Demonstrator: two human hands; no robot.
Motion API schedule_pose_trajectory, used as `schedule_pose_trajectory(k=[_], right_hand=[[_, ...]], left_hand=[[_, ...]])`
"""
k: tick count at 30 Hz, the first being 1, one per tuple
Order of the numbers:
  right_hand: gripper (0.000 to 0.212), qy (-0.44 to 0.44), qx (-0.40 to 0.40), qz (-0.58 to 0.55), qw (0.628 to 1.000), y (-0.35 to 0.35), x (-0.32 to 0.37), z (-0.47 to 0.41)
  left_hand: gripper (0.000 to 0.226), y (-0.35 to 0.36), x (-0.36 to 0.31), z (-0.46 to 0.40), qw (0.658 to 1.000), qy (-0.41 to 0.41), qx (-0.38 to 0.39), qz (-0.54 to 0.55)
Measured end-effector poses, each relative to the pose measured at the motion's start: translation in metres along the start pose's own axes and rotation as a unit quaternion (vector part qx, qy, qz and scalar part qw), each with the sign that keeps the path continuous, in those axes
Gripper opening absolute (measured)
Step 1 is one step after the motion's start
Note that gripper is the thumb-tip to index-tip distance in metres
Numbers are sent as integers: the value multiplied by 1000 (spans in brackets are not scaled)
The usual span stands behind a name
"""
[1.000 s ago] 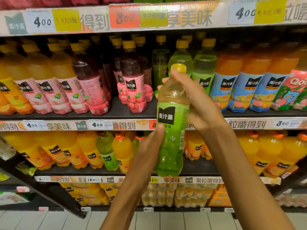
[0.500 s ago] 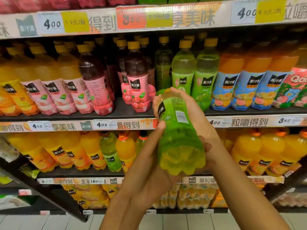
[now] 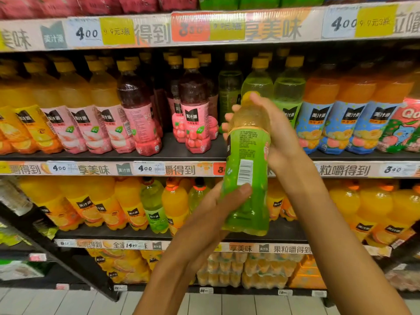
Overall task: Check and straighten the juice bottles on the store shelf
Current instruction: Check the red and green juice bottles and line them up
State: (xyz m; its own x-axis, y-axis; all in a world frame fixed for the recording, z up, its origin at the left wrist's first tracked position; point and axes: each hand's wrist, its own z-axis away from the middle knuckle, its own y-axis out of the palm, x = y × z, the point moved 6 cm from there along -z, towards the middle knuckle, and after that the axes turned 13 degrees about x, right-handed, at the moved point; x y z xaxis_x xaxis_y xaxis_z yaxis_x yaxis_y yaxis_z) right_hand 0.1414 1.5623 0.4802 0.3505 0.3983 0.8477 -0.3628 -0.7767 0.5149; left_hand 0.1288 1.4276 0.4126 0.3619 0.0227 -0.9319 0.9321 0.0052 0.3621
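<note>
Head view: green juice bottle [image 3: 247, 169] is held upright in front of the shelf, long axis near vertical, barcode side turned to the camera. Its neck and shoulder are wrapped by the right hand [image 3: 276, 135] from behind; its lower body is gripped by the left hand [image 3: 218, 210], thumb across the label. The gap in the green row [image 3: 272, 87] lies just behind and above, probably the return slot, though motion blur hides its floor

Price tags [image 3: 87, 33] on the shelf strips read "400". The strips [image 3: 272, 30] say 享美味. Bottle labels [image 3: 192, 116] read 美汁源. The green bottle [image 3: 247, 169] I hold shows a barcode.
</note>
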Motion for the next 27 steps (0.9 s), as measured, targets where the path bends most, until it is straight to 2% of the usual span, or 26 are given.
schedule_pose_trajectory(k=[2, 4, 6, 9, 11, 14, 17, 23, 25, 27], right_hand=[[36, -39, -5, 29, 999, -2, 7, -1], [38, -76, -9, 59, 995, -5, 10, 2], [31, -115, -19, 109, 987, -7, 12, 7], [22, -126, 31, 167, 977, 3, 12, 15], [18, -135, 58, 174, 974, 12, 14, 19], [26, -179, 68, 210, 959, 15, 19, 24], [34, -230, 122, 267, 928, 23, 23, 37], [41, -262, 212, 364, 868, 36, 25, 58], [50, -249, 221, 353, 874, 34, 28, 58], [69, -224, 231, 303, 897, 31, 32, 53]], left_hand=[[42, -3, -4, 0, 998, 13, -14, -66], [43, -6, -4, 0, 995, 33, -23, -94], [43, -6, -8, -2, 988, 67, -39, -136], [38, -10, -14, -8, 962, 124, -81, -228], [43, -13, -15, -12, 941, 150, -116, -281], [59, -17, -13, -19, 907, 149, -142, -368], [67, -24, -11, -25, 904, 151, -149, -371], [56, -24, -17, -23, 901, 206, -123, -362], [55, -22, -19, -20, 912, 215, -90, -337], [54, -20, -21, -18, 925, 205, -36, -318]])
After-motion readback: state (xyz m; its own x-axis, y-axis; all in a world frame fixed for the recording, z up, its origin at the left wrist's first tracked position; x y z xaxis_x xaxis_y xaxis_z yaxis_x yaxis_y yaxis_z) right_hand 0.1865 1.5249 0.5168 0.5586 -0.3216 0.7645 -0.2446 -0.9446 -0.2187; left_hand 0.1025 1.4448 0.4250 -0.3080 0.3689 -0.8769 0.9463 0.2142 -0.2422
